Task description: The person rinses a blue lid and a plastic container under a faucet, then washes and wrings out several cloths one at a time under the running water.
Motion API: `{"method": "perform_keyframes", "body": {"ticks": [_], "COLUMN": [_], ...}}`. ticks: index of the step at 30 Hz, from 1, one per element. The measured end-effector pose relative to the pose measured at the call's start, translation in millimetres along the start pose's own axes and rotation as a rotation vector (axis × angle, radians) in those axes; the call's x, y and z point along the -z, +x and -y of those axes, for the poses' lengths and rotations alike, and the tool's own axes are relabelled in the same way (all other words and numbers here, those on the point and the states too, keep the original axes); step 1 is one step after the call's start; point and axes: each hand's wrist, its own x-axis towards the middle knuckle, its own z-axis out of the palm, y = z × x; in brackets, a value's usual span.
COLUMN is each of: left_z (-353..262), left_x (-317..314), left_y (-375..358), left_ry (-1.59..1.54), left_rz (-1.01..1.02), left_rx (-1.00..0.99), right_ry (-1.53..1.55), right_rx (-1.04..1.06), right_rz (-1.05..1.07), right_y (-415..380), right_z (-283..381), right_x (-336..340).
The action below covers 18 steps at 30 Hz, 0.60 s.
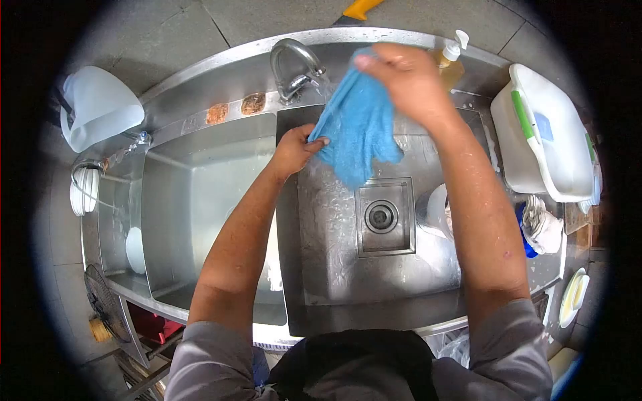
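Observation:
A wet blue cloth (361,127) hangs stretched between my two hands over the right sink basin (328,247). My left hand (296,150) pinches its lower left edge. Higher up, my right hand (411,79) is closed on the cloth's top corner, slightly blurred. The curved metal faucet (294,60) stands just left of the cloth, with water running from its spout. Below the cloth's hanging end lies the square drain (382,217).
Left of the divider, another basin (200,194) holds cloudy water. A soap pump bottle (451,60) stands behind my right hand. At the right are a white plastic tub (555,134) and bunched cloths (540,226). A translucent pitcher (100,107) sits far left.

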Motion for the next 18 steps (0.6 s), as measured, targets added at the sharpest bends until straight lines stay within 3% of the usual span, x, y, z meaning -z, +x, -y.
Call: {"method": "perform_keyframes", "body": {"ticks": [1, 2, 3, 4, 5, 7, 9, 11, 12, 13, 15, 16, 17, 18], "left_z": [9.6, 0.5, -19.5, -35.2, -44.6, -60.0, -57.5, -8.5, 122.0, 77.1, -21.3, -37.0, -47.1, -56.0], "left_x": [0.6, 0.7, 2.3, 2.0, -2.4, -16.4, -30.9, -51.5, -59.2, -74.4, -63.7, -70.7, -76.7, -78.8], "left_y": [0.4, 0.1, -0.7, -1.6, -1.1, 8.1, 14.6, 29.3, 69.2, 38.2, 10.6, -0.4, -8.7, -10.9], "left_ry": [-0.065, -0.067, -0.451, -0.833, -0.833, -1.175, -1.201, -1.025, -1.145, -1.151, -0.368, -0.37, -0.583, -0.798], "left_rz": [0.011, 0.01, -0.056, -0.122, -0.12, -0.052, -0.011, -0.227, 0.04, 0.048, -0.23, -0.206, -0.153, -0.106], "left_rx": [0.119, 0.118, 0.177, 0.234, 0.237, 0.107, 0.093, 0.145, -0.276, -0.281, 0.56, 0.558, 0.548, 0.533], "right_ry": [0.165, 0.33, 0.33, 0.704, 1.077, 0.961, 0.518, 0.163, 0.152, 0.082, -0.005, 0.1, 0.208, 0.507], "right_rx": [-0.052, -0.101, -0.098, -0.316, -0.542, -0.271, -0.129, 0.341, 0.34, 0.266, 0.186, -0.017, -0.216, -0.368], "right_rz": [-0.109, -0.216, -0.214, -0.24, -0.264, -0.164, -0.394, -0.473, -0.477, -0.458, -0.451, -0.457, -0.46, -0.353], "right_y": [-4.1, -5.6, -7.4, -12.4, -16.1, -36.4, -50.4, -55.5, -53.2, -47.7, -31.6, -27.3, -27.1, -33.6], "right_z": [-12.7, -23.8, -45.2, -76.2, -92.2, -48.6, -13.3, 6.6, -4.3, -23.7, -50.6, -61.2, -67.6, -62.8], "right_x": [2.4, -1.3, -23.8, -57.8, -75.6, -93.7, -126.9, -139.1, -139.7, -144.0, -136.6, -130.4, -125.1, -119.2]}}
